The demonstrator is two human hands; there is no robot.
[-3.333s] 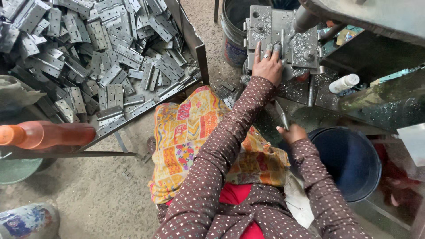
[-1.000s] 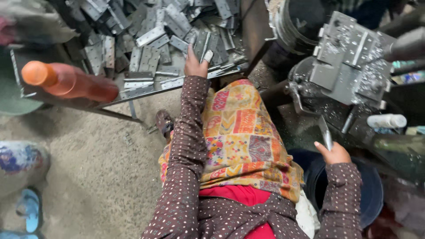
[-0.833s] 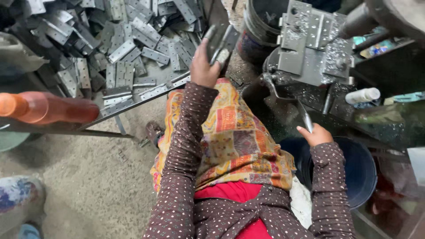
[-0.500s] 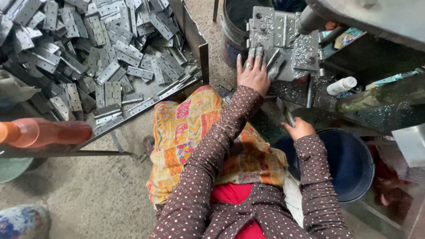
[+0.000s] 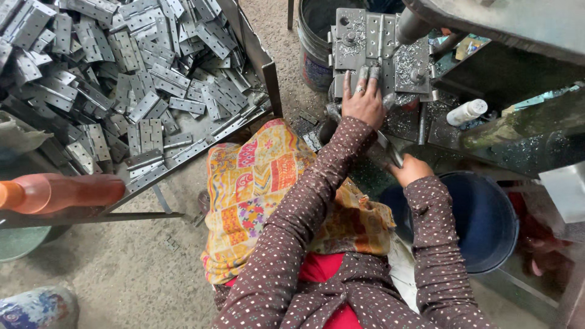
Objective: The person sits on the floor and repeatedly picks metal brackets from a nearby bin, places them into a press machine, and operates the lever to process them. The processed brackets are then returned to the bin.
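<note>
My left hand (image 5: pixel 364 102) reaches forward and presses its fingers flat on a grey metal hinge (image 5: pixel 373 68) lying on the machine's steel fixture plate (image 5: pixel 365 33), which is strewn with metal shavings. My right hand (image 5: pixel 409 169) sits lower and nearer to me, closed around a thin metal lever (image 5: pixel 385 146) that slants up toward the machine. Both arms wear brown dotted sleeves. A patchwork cloth (image 5: pixel 256 189) covers my lap.
A metal tray (image 5: pixel 269 76) at the left holds a large pile of grey hinges (image 5: pixel 134 79). An orange handle (image 5: pixel 61 192) juts in from the left. A dark bucket (image 5: pixel 314 42) stands behind the machine, a blue bucket (image 5: pixel 487 225) at my right, a white bottle (image 5: pixel 466 111) beside the machine.
My left hand went to the hinge pile, picked a hinge and carried it right to the fixture plate, where it now presses down. My right hand stayed on the lever.
</note>
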